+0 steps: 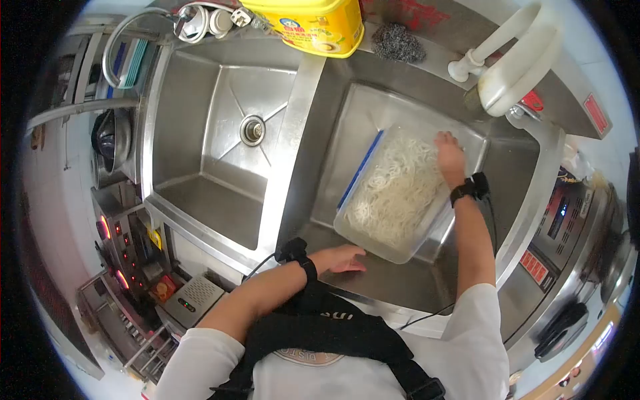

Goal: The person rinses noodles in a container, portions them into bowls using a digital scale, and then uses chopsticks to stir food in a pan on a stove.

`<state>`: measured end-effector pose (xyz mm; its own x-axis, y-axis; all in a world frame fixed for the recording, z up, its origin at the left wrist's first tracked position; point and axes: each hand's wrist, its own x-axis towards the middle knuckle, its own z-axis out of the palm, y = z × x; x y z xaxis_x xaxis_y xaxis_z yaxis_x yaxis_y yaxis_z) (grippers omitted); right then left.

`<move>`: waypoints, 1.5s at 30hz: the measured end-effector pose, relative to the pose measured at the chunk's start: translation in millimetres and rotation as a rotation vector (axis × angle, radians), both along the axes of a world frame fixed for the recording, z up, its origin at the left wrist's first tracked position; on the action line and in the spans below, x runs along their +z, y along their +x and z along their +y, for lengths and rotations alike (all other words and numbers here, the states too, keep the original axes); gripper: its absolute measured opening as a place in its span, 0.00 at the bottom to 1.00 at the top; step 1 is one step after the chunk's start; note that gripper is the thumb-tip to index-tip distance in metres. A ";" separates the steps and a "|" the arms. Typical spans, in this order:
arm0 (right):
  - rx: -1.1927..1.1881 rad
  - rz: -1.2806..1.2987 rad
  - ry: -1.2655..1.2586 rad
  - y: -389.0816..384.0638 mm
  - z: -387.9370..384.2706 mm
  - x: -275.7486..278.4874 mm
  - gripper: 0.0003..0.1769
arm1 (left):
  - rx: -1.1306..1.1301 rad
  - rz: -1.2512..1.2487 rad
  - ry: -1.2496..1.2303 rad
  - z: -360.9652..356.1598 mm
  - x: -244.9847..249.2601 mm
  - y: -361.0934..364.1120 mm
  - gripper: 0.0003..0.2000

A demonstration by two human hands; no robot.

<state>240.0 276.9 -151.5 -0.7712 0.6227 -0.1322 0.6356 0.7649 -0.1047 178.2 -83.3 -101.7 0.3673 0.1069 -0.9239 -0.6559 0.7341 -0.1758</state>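
A clear plastic container [402,256] full of pale, wet-looking noodles [393,190] sits tilted in the right sink basin [330,163]. A blue strip [361,170] runs along its left side. At the container's far right corner, my right hand [451,157] has its fingers bent over the rim, partly hiding that corner. My left hand [343,259] hangs over the near wall of the basin, just left of the container's near corner. Its fingers are stretched out and hold nothing, with a gap to the container.
A white faucet [497,93] reaches over the right basin's far corner. A yellow tub [320,27] and a steel-wool scrubber [398,44] stand on the back ledge. On the left is a second basin [230,163] with a drain. Kitchen appliances flank the sink.
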 end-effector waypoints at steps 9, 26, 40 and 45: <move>-0.108 0.057 -0.162 42.9 26.8 -6.8 0.10 | 0.240 0.097 0.120 16.9 -11.6 15.1 0.27; -0.696 0.264 -0.317 87.2 -51.3 151.7 0.21 | 0.177 1.071 0.325 12.2 109.9 -61.2 0.13; -0.667 0.624 -0.556 92.4 -204.4 295.6 0.13 | 0.138 1.364 0.764 -52.8 223.8 -176.2 0.10; -0.732 0.717 -0.626 82.7 -277.4 292.1 0.13 | -0.061 1.371 0.753 -82.1 229.5 -210.3 0.11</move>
<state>322.7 -0.5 140.6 -0.2829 0.9249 -0.2541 0.5434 -0.0638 -0.8370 -32.1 -165.4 127.8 -0.6563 0.6977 -0.2871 0.0313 0.4054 0.9136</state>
